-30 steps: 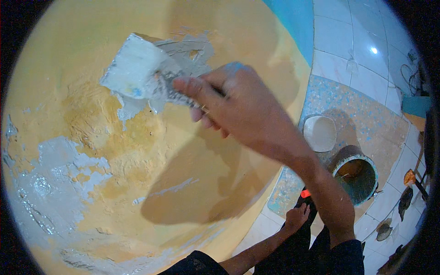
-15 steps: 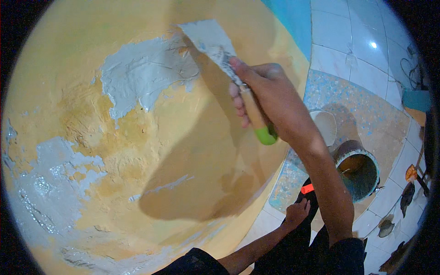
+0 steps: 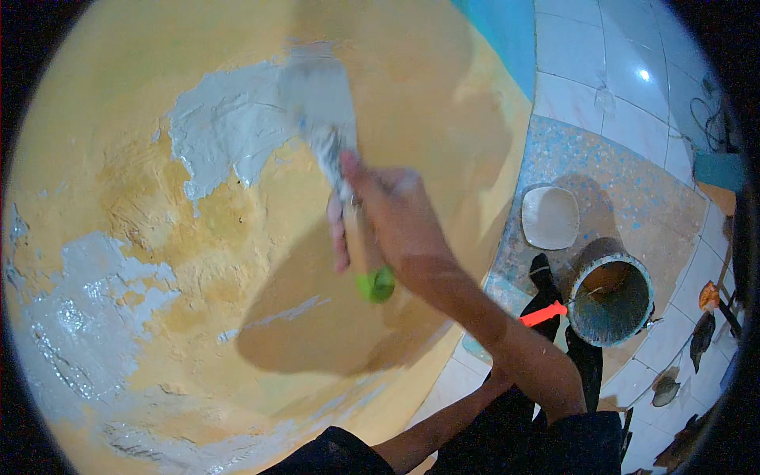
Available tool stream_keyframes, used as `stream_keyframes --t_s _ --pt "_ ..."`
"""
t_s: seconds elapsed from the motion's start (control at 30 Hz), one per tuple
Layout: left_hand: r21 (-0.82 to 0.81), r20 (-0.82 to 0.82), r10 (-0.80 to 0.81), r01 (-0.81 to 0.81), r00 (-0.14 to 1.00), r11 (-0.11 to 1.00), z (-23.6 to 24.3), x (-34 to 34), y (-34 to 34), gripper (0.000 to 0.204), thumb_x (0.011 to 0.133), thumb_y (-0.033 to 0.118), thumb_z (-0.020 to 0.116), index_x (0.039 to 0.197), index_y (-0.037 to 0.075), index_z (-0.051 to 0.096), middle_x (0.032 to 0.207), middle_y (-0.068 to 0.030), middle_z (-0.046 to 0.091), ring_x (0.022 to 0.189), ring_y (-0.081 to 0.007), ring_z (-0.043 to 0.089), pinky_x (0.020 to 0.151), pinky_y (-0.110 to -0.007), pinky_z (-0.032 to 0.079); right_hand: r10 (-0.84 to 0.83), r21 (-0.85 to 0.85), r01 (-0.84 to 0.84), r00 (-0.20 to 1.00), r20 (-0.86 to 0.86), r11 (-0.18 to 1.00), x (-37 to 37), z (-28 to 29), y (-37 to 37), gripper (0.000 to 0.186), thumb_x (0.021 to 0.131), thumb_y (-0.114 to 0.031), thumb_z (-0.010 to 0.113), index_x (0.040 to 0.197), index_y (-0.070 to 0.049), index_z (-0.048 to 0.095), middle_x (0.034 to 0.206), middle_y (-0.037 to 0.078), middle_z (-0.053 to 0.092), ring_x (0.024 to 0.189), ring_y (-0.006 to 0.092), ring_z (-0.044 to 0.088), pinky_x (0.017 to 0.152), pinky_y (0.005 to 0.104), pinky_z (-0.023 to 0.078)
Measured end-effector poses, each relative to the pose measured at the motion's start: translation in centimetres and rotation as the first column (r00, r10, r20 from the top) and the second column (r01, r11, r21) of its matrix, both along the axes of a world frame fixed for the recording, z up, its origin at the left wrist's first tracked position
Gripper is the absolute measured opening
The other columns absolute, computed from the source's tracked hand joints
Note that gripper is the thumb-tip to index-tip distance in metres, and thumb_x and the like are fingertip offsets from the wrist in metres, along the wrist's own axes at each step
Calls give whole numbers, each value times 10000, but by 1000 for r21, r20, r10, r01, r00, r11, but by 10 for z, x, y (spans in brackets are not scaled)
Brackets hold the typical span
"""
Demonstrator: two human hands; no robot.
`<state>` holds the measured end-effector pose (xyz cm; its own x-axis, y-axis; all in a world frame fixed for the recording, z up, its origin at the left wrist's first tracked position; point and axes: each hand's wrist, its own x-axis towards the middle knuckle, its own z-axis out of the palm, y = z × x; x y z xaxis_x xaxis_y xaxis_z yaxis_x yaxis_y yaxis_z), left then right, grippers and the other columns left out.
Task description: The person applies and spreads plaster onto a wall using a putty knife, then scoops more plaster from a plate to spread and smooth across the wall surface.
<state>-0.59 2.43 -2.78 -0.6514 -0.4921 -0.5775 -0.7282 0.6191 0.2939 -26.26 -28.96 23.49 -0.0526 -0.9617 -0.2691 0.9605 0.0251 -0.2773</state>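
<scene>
My right hand [image 3: 396,229] grips a putty knife by its wooden handle, whose green end [image 3: 376,285] points down. The knife's broad blade [image 3: 317,99], smeared with grey-white putty, lies against the yellow wall [image 3: 119,95] at the right edge of a fresh grey-white putty patch [image 3: 226,127]. My left forearm [image 3: 443,419] runs from the lower edge toward the right and passes behind my right forearm. The left hand itself is hidden.
Older pale, flaking patches [image 3: 87,317] cover the wall's lower left. On the floor to the right stand a putty-stained round bucket [image 3: 611,299] and a white square dish [image 3: 550,218]. A red strip [image 3: 544,314] shows beside the bucket. White tiles [image 3: 586,55] lie beyond.
The loaded blade swept right across the wall, leaving the fresh putty patch, then came back down and left. My hand turned so the handle points down. The left hand has gone behind my right forearm.
</scene>
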Motion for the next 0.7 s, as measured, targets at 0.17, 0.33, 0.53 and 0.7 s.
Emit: stream_keyframes --t_s 0.17,0.33,0.53,0.7 --pt "-90 -94 -109 101 990 991 4 -12 -4 374 1015 177 345 1311 -29 444 1124 -264 622 1063 -292 623 834 -458 537 184 -56 -186 982 -40 981 8 -2 26 580 997 -487 478 705 0 597 555 85 561 431 179 557 430 304 464" --pt "53 4 126 -126 992 991 -2 -11 -2 378 1002 225 385 1290 -6 467 1124 -256 619 1070 -301 617 850 -471 525 1 -6 -2 994 -106 1000 0 -8 4 592 998 -494 471 707 7 596 553 83 552 417 189 551 425 314 469" --pt "70 -8 161 -160 987 985 -11 -2 3 387 986 282 434 1266 21 495 1124 -247 615 1077 -312 611 870 -486 510 165 -53 -167 985 -42 985 8 5 25 599 980 -500 504 660 1 576 516 59 534 409 154 538 383 303 461" --pt "118 -90 186 -175 978 978 -19 9 1 397 973 330 474 1245 45 518 1123 -239 612 1083 -322 606 887 -499 498 26 -137 -50 985 -169 989 -2 -5 15 577 992 -481 502 677 -6 589 553 56 541 428 137 533 421 287 439"
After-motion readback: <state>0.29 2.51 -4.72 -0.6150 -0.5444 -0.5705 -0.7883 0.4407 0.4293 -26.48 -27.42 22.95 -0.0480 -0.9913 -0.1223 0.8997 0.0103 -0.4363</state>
